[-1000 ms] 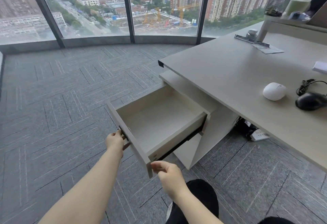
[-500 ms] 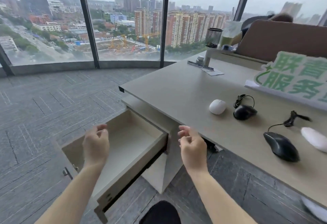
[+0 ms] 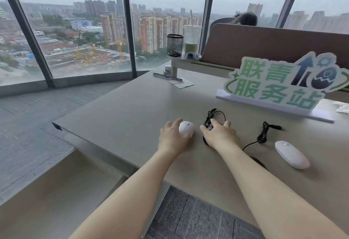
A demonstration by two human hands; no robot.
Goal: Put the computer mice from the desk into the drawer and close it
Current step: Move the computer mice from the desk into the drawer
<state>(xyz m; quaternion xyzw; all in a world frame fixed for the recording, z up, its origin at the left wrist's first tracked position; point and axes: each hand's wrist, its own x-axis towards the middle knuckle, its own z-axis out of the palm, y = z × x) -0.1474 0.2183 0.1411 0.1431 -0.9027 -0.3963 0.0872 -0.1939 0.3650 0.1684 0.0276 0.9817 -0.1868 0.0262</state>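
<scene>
On the beige desk (image 3: 132,114) lie several computer mice. My left hand (image 3: 171,138) is wrapped around a round white mouse (image 3: 187,127). Right beside it, my right hand (image 3: 220,135) covers a black wired mouse (image 3: 205,140), whose coiled cable (image 3: 214,115) lies just beyond my fingers. Further right, a flat white mouse (image 3: 291,154) rests untouched. A second black mouse (image 3: 259,161) is almost hidden behind my right forearm; its bundled cable (image 3: 262,135) shows. The open drawer (image 3: 56,191) sits blurred below the desk at the lower left.
A green-lettered sign (image 3: 279,82) stands on the desk behind the mice. A mesh pen cup (image 3: 175,45) and a drink cup (image 3: 191,39) sit on a raised shelf at the back. A brown partition (image 3: 264,44) bounds the desk's far side, a person's head (image 3: 245,18) above it.
My hands left the drawer front and rose over the desk. They now rest on the round white mouse and the nearest black mouse. My view swung right and up.
</scene>
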